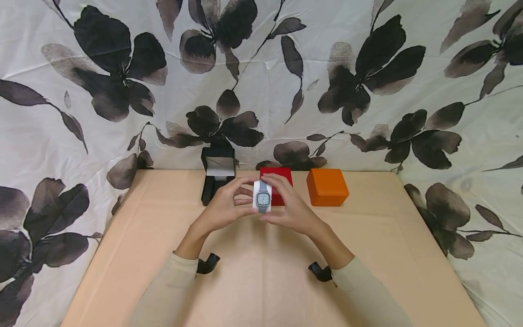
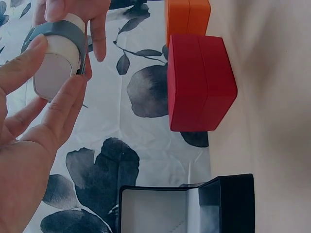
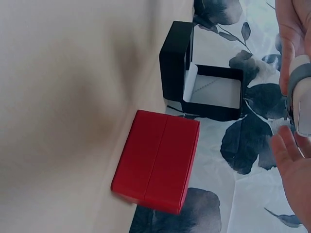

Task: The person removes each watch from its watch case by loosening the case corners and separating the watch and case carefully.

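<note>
A watch (image 1: 263, 198) with a blue-grey strap and a squarish pale dial is wrapped around a white cushion (image 2: 68, 44). Both hands hold it up over the table, dial facing the head camera. My left hand (image 1: 224, 203) grips the left side of the cushioned watch between thumb and fingers. On the opposite side, my right hand (image 1: 297, 208) pinches it with the thumb low and fingers at the top. Behind the hands is a shut red box (image 1: 281, 175), partly hidden by them. An opened black box (image 1: 209, 186) with a pale lining stands beyond the left hand.
An orange box (image 1: 328, 187) sits shut at the right of the red one. All the boxes stand near the back edge of the beige table (image 1: 261, 281). White cloth (image 1: 282, 86) with dark flowers hangs behind the table and at its sides.
</note>
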`<state>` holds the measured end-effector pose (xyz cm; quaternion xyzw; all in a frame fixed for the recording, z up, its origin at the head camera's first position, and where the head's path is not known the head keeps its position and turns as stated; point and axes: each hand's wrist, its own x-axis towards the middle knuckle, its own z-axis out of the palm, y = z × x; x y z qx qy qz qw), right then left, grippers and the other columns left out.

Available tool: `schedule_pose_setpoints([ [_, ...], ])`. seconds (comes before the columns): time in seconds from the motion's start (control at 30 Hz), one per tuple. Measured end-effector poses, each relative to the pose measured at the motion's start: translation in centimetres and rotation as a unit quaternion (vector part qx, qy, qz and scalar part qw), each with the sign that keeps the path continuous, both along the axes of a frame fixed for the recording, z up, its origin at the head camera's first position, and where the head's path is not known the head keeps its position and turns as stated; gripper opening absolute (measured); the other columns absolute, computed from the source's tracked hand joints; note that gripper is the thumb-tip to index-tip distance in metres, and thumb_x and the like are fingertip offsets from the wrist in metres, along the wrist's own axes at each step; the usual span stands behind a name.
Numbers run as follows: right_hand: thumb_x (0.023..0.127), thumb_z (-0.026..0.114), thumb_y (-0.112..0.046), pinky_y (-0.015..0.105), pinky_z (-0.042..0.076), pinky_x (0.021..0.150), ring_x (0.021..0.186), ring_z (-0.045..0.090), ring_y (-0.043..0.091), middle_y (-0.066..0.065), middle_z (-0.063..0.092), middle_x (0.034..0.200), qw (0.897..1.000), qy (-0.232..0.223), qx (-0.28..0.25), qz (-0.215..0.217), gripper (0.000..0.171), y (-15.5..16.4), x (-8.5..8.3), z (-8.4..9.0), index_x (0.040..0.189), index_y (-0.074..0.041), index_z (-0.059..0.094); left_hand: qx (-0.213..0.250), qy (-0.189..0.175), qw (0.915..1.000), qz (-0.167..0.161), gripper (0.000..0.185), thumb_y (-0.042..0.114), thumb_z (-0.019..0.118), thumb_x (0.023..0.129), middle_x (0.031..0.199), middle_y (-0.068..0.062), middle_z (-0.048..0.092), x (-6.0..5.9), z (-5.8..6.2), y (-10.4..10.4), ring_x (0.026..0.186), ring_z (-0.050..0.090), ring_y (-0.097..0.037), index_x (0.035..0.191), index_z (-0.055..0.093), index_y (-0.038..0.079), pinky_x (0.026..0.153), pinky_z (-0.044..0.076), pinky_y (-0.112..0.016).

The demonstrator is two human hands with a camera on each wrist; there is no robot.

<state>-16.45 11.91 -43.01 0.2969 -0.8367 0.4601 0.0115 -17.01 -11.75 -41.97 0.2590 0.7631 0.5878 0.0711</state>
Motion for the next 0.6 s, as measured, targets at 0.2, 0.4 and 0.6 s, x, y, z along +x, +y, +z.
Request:
schedule_pose_setpoints([
  [0.2, 0.075, 0.093, -0.019, 0.054, 0.051, 0.109, 0.142, 0.043, 0.026, 0.006, 0.041, 0.157, 1.0, 0.014, 0.006, 0.008, 0.092, -0.2, -0.7, 0.0, 0.153, -0.019, 0.044, 0.018, -0.013, 0.9997, 0.003, 0.082, -0.003, 0.089, 0.075, 0.139, -0.009, 0.057, -0.1, -0.4, -0.2, 0.112, 0.07, -0.028, 0.146, 0.054, 0.015, 0.095, 0.06, -0.043],
  [0.4, 0.076, 0.092, -0.016, 0.049, 0.052, 0.109, 0.138, 0.045, 0.023, 0.004, 0.045, 0.152, 0.999, 0.024, 0.017, 0.02, 0.087, -0.2, -1.1, 0.3, 0.15, -0.019, 0.047, 0.021, -0.016, 0.9996, 0.005, 0.079, 0.006, 0.09, 0.077, 0.134, -0.009, 0.06, -0.2, -0.5, -0.1, 0.111, 0.07, -0.025, 0.146, 0.054, 0.016, 0.093, 0.061, -0.04],
  [0.6, 0.076, 0.09, -0.01, 0.048, 0.052, 0.109, 0.136, 0.047, 0.024, 0.005, 0.045, 0.151, 0.999, 0.031, 0.032, 0.024, 0.087, -0.2, -1.3, 0.4, 0.15, -0.019, 0.046, 0.021, -0.003, 0.9997, 0.012, 0.076, 0.005, 0.09, 0.078, 0.129, -0.009, 0.063, -0.4, -0.4, 0.1, 0.109, 0.07, -0.023, 0.144, 0.055, 0.016, 0.092, 0.062, -0.043],
])
